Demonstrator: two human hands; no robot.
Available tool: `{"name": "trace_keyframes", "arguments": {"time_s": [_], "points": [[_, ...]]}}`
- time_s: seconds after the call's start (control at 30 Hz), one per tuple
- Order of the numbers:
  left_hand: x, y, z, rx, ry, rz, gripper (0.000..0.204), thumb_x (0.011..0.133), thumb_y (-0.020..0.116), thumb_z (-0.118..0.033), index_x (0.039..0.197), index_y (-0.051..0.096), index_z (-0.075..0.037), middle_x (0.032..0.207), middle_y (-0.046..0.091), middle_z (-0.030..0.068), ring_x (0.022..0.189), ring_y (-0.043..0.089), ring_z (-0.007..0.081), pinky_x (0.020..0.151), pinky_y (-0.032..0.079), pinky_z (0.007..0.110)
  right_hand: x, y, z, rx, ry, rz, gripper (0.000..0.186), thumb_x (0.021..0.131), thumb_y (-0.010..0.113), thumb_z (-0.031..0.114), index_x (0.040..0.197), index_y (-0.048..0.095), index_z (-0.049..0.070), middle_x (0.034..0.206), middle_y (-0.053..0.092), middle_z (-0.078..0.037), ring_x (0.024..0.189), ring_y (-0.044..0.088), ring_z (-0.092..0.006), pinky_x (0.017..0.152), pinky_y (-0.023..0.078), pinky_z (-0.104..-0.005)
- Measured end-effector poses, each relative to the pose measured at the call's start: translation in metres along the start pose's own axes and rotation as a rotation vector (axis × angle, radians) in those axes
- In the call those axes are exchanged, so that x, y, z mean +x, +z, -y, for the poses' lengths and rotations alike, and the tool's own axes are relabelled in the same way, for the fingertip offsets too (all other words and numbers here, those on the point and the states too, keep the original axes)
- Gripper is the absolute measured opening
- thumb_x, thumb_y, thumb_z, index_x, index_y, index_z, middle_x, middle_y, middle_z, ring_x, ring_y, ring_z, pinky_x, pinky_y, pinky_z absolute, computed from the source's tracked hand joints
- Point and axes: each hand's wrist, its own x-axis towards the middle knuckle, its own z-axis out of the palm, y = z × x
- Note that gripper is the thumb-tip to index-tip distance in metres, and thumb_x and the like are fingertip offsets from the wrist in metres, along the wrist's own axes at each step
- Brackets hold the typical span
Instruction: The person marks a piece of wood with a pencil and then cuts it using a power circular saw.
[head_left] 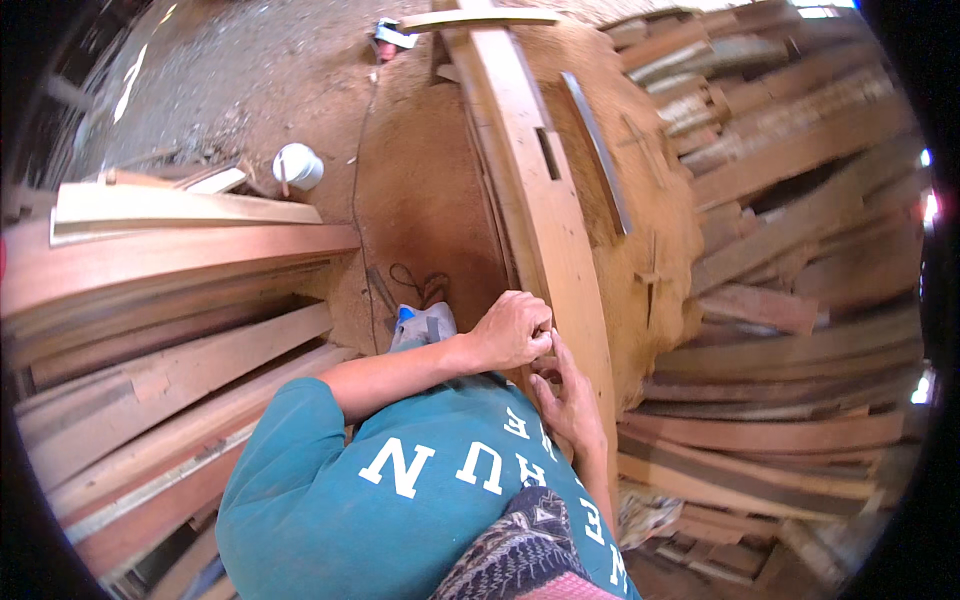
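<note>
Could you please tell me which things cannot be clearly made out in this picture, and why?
In the head view:
- Anything inside the left hand: its own curled fingers hide it.
- The far end of the light wooden beam: cut off by the upper edge.
- The small red-and-white object: too small to identify.
- Grain on the stacked boards at right: blurred.

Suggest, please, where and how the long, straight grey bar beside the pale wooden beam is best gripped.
Probably pinch the grey bar mid-length across its narrow width, from above: it lies uncovered on brown sawdust, apart from the wooden beam.
</note>
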Motion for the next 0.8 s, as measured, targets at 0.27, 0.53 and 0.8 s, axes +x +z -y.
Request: {"name": "trace_keyframes", "arguments": {"time_s": [0.27, 0.53, 0.8], "points": [[0.024, -0.104, 0.049, 0.111, -0.134, -0.357, 0.013, 0.081, 0.072, -0.016, 0.079, 0.065, -0.005, 0.08, 0.065, 0.0121, 0.084, 0.064, 0.0341, 0.084, 0.049, 0.048, 0.132, 0.014, 0.082, -0.022, -0.117, 0.167, 0.07, 0.097, 0.069, 0.003, 0.161, 0.041, 0.004, 0.12, 0.073, -0.021, 0.106, 0.073, -0.0301, 0.096, 0.058, -0.0403], [0.036, -0.189, 0.092, 0.023, -0.153, -0.362, 0.013, 0.093, 0.073, -0.011, 0.102, 0.076, -0.002, 0.093, 0.071, 0.0132, 0.093, 0.066, 0.033, 0.089, 0.053, 0.044, 0.241, 0.023, 0.124, -0.016, -0.197, 0.28, 0.05, 0.097, 0.068, 0.001, 0.146, 0.059, 0.002, 0.12, 0.073, -0.017, 0.103, 0.072, -0.0252, 0.094, 0.058, -0.0371], [0.076, -0.232, 0.107, -0.482, -0.58, -0.159, 0.02, 0.102, 0.072, -0.02, 0.103, 0.075, -0.001, 0.092, 0.073, 0.0033, 0.088, 0.064, 0.0102, 0.078, 0.053, 0.033, 0.319, -0.007, 0.131, -0.064, -0.441, 0.366, 0.046, 0.089, 0.072, -0.005, 0.134, 0.068, 0.001, 0.122, 0.071, -0.016, 0.109, 0.07, -0.0277, 0.098, 0.056, -0.0372]]}}
